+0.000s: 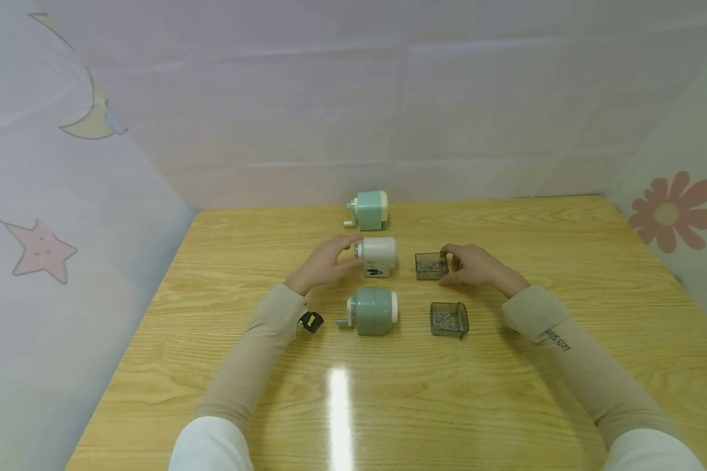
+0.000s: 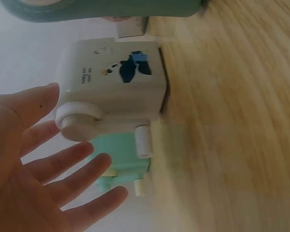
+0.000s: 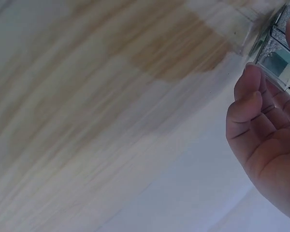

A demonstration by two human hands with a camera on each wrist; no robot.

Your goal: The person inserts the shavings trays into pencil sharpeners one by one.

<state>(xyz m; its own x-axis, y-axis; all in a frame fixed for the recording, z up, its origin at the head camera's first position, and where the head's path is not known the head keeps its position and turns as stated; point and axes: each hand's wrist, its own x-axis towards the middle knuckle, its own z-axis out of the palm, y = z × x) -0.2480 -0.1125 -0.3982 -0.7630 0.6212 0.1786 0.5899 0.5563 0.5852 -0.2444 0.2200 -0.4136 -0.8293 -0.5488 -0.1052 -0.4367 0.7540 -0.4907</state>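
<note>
white sharpener (image 1: 378, 256): the landmark; it stands near mid-bench (image 1: 507, 405), with its crank end facing the left hand.
left hand (image 1: 325, 264): at the white sharpener's crank end; in the left wrist view the fingers (image 2: 63, 174) are spread and straight, just beside the crank knob (image 2: 79, 121) and gripping nothing.
right hand (image 1: 474, 265): on the far side of the white sharpener from the left hand, fingers curled onto the tray's outer wall; the right wrist view shows fingertips (image 3: 249, 79) on the clear rim.
tray (image 1: 432, 265): just beside the white sharpener, on the side away from the crank, upright on the bench and holding shavings.
second tray (image 1: 448, 319): nearer the person than the white sharpener, also holding shavings.
green sharpener (image 1: 372, 311): directly on the person's side of the white sharpener.
mint sharpener (image 1: 368, 210): directly behind the white sharpener, towards the back wall.
risk, spill: the tray is shallow and open, so a tilt or jerk by the right hand would likely scatter shavings over the bench.
risk, slide: with the left hand open, the white sharpener is not steadied; a push from the tray side could shove it along or turn it.
risk, knock: the three sharpeners stand close in a row, so a wide move of the left hand may bump the green or mint one.
</note>
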